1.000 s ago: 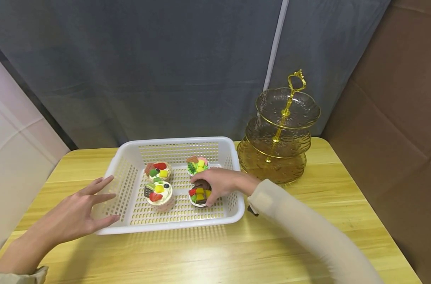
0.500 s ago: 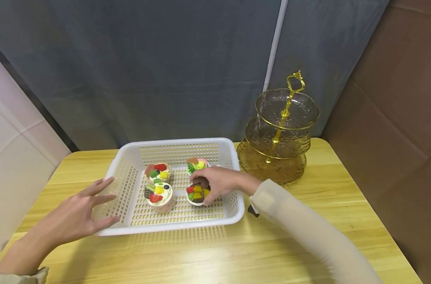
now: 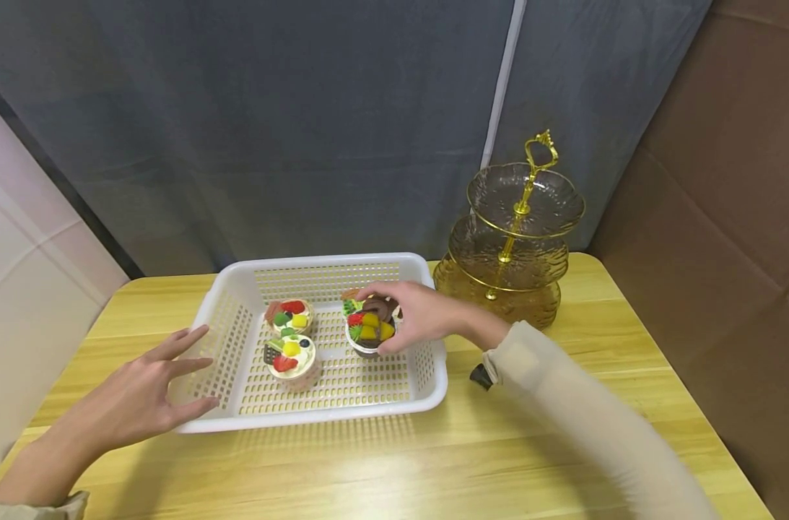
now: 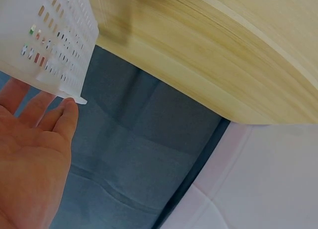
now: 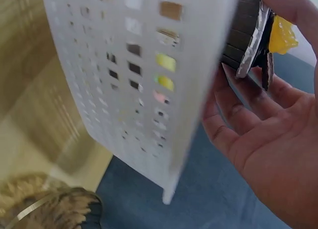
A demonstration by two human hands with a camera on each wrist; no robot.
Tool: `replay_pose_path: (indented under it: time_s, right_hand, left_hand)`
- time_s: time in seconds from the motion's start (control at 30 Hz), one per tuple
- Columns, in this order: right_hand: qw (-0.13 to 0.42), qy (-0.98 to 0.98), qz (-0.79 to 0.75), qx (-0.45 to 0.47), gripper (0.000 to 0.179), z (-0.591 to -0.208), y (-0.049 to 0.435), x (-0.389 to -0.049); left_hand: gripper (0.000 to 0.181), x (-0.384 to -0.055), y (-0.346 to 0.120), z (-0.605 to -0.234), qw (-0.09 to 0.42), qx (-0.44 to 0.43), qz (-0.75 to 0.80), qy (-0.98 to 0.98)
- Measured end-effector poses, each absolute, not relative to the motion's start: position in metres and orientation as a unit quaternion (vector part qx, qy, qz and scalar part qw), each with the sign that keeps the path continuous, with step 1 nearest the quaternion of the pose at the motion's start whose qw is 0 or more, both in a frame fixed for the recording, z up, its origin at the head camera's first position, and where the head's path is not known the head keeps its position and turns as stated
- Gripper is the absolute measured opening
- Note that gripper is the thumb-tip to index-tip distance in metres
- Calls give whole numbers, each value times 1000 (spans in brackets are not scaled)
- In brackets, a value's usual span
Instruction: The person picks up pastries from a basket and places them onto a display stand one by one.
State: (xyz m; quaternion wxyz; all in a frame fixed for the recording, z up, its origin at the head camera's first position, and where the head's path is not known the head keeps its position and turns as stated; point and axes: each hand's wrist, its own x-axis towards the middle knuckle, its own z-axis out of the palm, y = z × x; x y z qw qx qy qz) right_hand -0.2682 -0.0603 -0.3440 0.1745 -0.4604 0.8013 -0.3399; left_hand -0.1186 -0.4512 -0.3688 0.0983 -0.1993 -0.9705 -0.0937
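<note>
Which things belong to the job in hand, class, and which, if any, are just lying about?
In the job: right hand, gripping the chocolate cupcake; left hand; three other cupcakes; white basket; probably the tiered stand, untouched.
Not in it: grey curtain; brown cloth, mere surroundings.

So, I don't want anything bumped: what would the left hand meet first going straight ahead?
Probably the white basket's left rim, though the left hand might pass over it; depth is unclear.

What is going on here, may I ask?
A person's right hand holds a chocolate cupcake up over the floor of the white basket. Their left hand is at the basket's left end. Three other cupcakes sit in the basket, and a tiered gold-rimmed stand is on the table to its right.
</note>
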Motion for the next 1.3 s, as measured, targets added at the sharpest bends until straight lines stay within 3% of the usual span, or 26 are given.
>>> replay_pose_path:
  time_s: [1.0,1.3]
  right_hand:
    - [82,809,-417,-406,74,-262,30,-258]
    - [7,851,-370,-373,71,-242,65,-261]
  left_hand:
    - [58,-120,-451,-371,109,-209,-95,-967]
    - [59,-121,-449,-371,107,-210,-96,-967]
